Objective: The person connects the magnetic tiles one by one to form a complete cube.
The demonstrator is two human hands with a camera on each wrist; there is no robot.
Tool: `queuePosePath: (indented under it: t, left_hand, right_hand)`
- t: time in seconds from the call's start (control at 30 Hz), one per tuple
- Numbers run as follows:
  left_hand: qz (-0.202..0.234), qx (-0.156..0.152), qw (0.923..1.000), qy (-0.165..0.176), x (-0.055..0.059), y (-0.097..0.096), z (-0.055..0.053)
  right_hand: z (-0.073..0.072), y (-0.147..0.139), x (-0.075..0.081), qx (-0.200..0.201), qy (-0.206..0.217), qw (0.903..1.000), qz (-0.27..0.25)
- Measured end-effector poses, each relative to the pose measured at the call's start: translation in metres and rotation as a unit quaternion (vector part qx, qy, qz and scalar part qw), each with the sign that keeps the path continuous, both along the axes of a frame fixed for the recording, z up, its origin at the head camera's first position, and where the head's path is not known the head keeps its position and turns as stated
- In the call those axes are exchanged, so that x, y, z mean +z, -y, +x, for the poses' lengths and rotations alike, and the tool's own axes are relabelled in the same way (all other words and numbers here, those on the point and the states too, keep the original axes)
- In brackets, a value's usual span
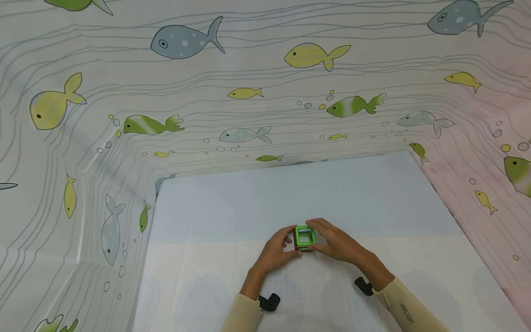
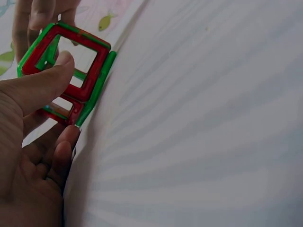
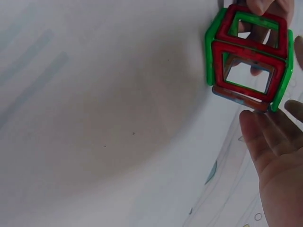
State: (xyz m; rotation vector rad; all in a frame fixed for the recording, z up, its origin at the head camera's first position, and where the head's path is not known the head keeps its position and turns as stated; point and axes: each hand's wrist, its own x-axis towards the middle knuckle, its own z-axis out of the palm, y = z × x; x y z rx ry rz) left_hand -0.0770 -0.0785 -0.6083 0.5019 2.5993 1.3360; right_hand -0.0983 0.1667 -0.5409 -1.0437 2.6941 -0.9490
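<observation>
Between both hands, a small box-like build of red and green magnetic tiles stands on the table, with a green square frame on top. My left hand grips it from the left. In the left wrist view, that thumb lies across a red square tile, and curled fingers sit at the lower corner. My right hand holds the right side, with thumb and forefinger at the near and far edges. In the right wrist view, red square tiles join edge to edge between green ones, above an orange-brown tile.
A pale cloth with faint rounded patterns covers the table. Fish-printed sheeting rises behind the table and along both sides. Small black devices are worn at both wrists, by the beige sleeves.
</observation>
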Motion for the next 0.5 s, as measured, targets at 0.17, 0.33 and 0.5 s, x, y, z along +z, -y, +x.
queuePosePath:
  t: [0.17,0.33,0.5]
  left_hand:
    - [-0.005,-0.008,0.9999,-0.01,0.001,0.0,-0.001]
    - [-0.004,-0.017,0.9998,0.009,0.006,0.009,0.002]
    - [0.032,-0.03,0.9978,0.049,0.014,0.029,0.006]
  right_hand:
    - [0.001,-0.006,-0.001,-0.028,0.039,0.9985,-0.026]
    - [0.0,-0.014,-0.005,-0.068,0.075,0.9944,-0.032]
    - [-0.004,-0.027,-0.009,-0.116,0.072,0.9905,-0.01]
